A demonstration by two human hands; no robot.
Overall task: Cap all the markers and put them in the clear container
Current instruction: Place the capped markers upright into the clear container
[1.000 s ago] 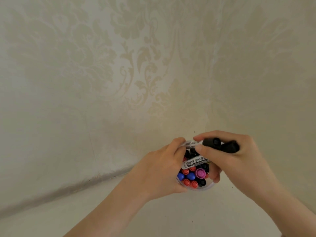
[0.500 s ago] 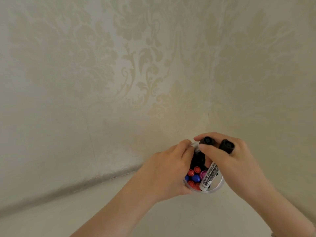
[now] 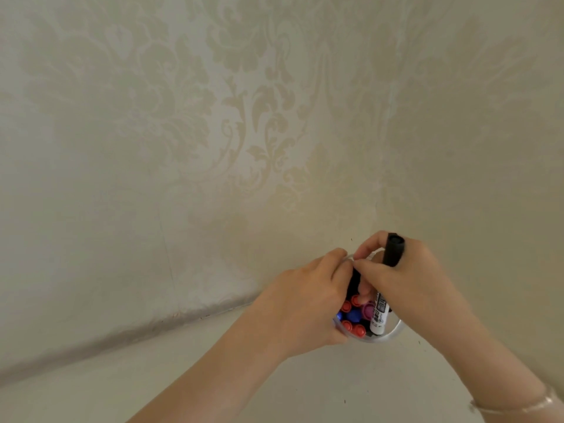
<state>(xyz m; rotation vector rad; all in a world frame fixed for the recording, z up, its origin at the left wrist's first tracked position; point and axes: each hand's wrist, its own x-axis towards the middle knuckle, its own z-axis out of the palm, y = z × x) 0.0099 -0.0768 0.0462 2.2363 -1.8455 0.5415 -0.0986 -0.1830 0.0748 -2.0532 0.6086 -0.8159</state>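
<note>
A clear round container (image 3: 393,334) stands on a pale surface near the wall corner, holding several capped markers (image 3: 351,315) with red, blue, purple and black caps upward. My left hand (image 3: 308,297) wraps around the container's left side, fingertips at its rim. My right hand (image 3: 406,279) grips a black-capped whiteboard marker (image 3: 380,315) held nearly upright, its white barrel reaching down inside the container and its black cap sticking up above my fingers.
Patterned cream wallpaper (image 3: 244,132) covers two walls that meet in a corner just behind the container. The pale tabletop (image 3: 152,370) runs out to the left and front. A thin bracelet (image 3: 518,406) is on my right wrist.
My right hand turned its black markers from lying across the rim to upright and lowered them into the container; now only one black cap shows above it. The left hand kept holding the container.
</note>
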